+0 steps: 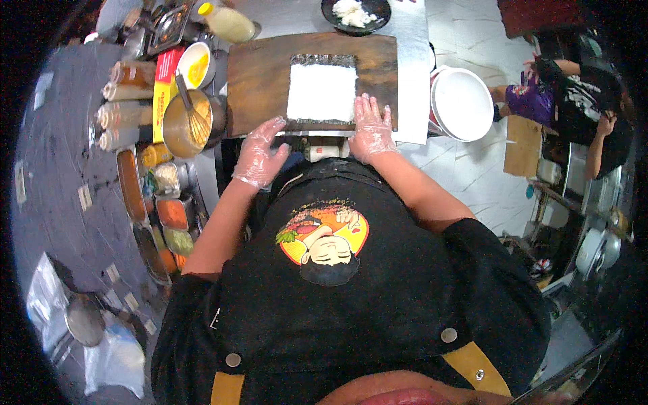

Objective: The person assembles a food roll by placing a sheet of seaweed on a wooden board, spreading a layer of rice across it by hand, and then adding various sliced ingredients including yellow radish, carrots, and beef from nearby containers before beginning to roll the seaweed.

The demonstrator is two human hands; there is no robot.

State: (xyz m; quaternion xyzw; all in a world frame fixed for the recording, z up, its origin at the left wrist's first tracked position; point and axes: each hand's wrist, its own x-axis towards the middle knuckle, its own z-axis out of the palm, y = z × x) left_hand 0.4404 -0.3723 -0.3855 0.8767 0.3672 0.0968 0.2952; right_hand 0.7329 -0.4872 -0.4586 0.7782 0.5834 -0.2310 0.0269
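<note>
A sheet of nori (324, 60) lies on the wooden cutting board (256, 81), spread with white rice (322, 93). A dark strip along its far edge is bare. My right hand (373, 129), in a clear plastic glove, rests flat at the sheet's near right corner, fingers stretched out. At the board's near left edge is my left hand (262, 152), gloved too. Its fingers point toward the sheet's near left corner, with the thumb apart and nothing held. Beyond the board stands a black bowl (356, 15) with a clump of rice in it.
To the left are a pot with a whisk (190, 120), a white bowl of yellow food (197, 65), several squeeze bottles (128, 115) and trays of fillings (174, 214). A white bucket (462, 103) stands right of the table. Another person (580, 101) is at the far right.
</note>
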